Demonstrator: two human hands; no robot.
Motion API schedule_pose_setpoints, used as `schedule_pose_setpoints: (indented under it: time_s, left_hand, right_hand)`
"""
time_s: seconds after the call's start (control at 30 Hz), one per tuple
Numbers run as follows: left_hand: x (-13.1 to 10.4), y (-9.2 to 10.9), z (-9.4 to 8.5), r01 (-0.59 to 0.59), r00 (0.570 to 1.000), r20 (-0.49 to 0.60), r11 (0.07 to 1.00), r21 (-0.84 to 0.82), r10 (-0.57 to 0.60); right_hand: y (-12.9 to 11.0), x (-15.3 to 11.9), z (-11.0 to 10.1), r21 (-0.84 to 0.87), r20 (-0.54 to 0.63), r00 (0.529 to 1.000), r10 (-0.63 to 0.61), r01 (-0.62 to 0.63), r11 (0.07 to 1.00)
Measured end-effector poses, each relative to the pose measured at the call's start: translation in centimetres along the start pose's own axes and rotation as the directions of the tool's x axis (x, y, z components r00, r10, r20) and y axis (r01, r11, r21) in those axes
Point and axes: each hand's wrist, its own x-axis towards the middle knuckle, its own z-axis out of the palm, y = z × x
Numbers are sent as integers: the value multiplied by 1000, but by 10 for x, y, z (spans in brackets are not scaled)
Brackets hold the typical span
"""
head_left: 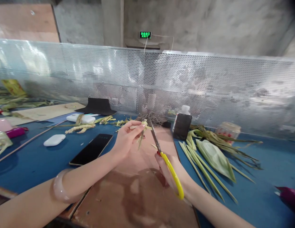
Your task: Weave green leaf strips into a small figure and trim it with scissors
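My left hand pinches a small piece woven or tied from pale green leaf strips, with loose ends hanging below the fingers. In my right hand is a pair of scissors with yellow handles. Its metal blades point up and away, their tips close beside the leaf piece; whether they touch it I cannot tell. Both hands are above a brown board. A small pale strip lies on the board near the blades. My right fingers are partly hidden behind the yellow handle.
Left of the board are a black phone, a white case and leaf scraps. To the right lie green stalks, a broad leaf, a dark bottle and a jar. A perforated metal screen stands behind.
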Motion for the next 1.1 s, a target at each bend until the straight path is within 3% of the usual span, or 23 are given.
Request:
schedule_pose_setpoints:
  time_s: [1.1]
  left_hand:
    - [1, 3, 1, -18, 998, -55, 996, 83, 22]
  right_hand:
    - [1, -2, -1, -101, -8, 1000, -17, 16, 995]
